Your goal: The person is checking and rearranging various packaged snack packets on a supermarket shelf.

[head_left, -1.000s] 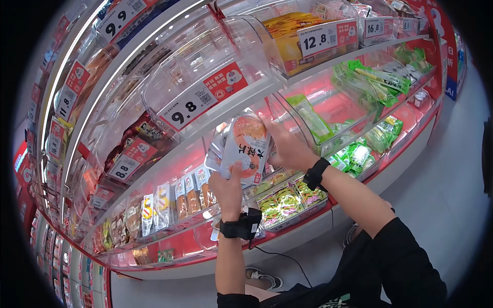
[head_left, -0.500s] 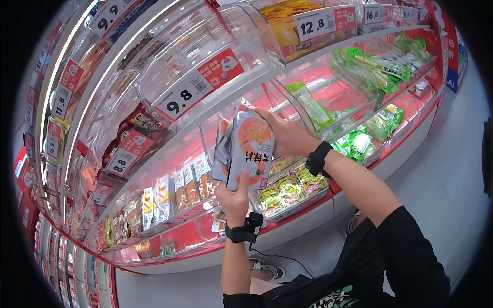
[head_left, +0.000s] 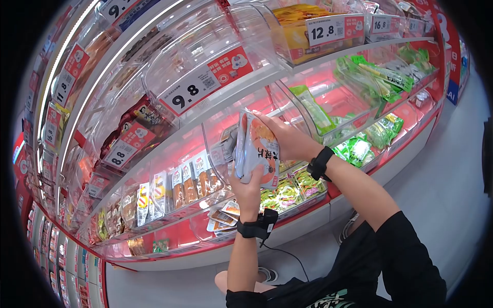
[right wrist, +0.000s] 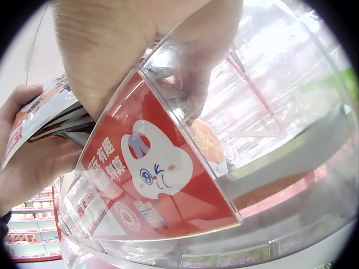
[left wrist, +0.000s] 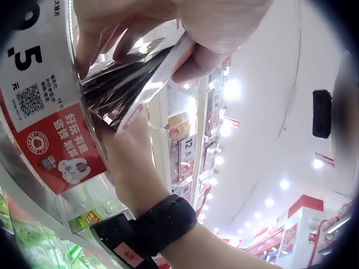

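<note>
A stack of flat snack packets, white with orange food pictures, is held upright over a clear plastic bin. My left hand grips the stack's lower end, thumb on the front. At its upper right side, my right hand holds it, several fingers hidden behind. The left wrist view shows the left hand pinching the packets, their edges bunched together. In the right wrist view the right hand reaches over the bin's red and white price card, while the left hand holds packets at left.
Clear bins of packaged snacks line the curved shelf, with a 9.8 price card above the hands. Green packets lie to the right, sausage-like packs to the left. Several flat packs sit lower down. A cable hangs from the left wrist.
The stack has turned from nearly facing me to tilted, so its left edge shows. The left hand has shifted slightly right and its thumb now lies nearer that edge.
</note>
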Action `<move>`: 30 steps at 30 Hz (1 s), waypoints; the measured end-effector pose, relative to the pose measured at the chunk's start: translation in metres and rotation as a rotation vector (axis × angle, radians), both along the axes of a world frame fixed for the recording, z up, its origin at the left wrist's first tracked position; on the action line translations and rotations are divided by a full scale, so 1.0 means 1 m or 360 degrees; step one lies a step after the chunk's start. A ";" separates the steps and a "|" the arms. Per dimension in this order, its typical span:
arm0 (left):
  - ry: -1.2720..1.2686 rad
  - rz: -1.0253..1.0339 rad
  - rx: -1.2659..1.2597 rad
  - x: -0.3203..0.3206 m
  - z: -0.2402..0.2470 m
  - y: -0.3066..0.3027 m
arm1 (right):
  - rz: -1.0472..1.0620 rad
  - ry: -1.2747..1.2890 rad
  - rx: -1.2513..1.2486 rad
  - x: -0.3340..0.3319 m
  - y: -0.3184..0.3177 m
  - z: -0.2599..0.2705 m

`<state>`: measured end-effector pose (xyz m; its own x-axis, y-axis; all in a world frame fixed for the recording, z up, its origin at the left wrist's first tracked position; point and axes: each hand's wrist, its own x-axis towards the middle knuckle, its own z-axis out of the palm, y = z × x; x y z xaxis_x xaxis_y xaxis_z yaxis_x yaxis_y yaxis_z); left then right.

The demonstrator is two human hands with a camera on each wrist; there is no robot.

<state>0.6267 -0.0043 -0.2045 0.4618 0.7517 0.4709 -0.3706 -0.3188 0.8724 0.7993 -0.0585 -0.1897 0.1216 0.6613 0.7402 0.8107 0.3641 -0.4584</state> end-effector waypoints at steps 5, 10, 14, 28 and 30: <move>-0.0174 0.0036 0.0034 0.012 0.011 -0.009 | 0.0005 0.0055 0.0016 0.002 0.002 -0.002; -0.0242 0.0179 -0.0300 0.011 0.005 0.007 | -0.0015 -0.0061 0.0147 0.003 0.004 -0.003; -0.0407 0.0019 -0.0604 0.003 -0.005 0.020 | -0.0024 0.0012 0.0047 0.003 0.004 -0.002; -0.0722 0.0020 -0.0910 -0.078 -0.004 0.013 | -0.0122 -0.0045 0.0161 0.006 0.003 -0.009; -0.0840 0.0127 -0.0890 -0.103 -0.010 0.015 | -0.0122 -0.0015 0.0135 0.008 0.008 -0.012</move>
<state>0.5240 0.0106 -0.2142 0.2164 0.9641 0.1538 -0.7764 0.0744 0.6258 0.8071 -0.0505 -0.2015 0.1618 0.5852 0.7946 0.8418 0.3383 -0.4206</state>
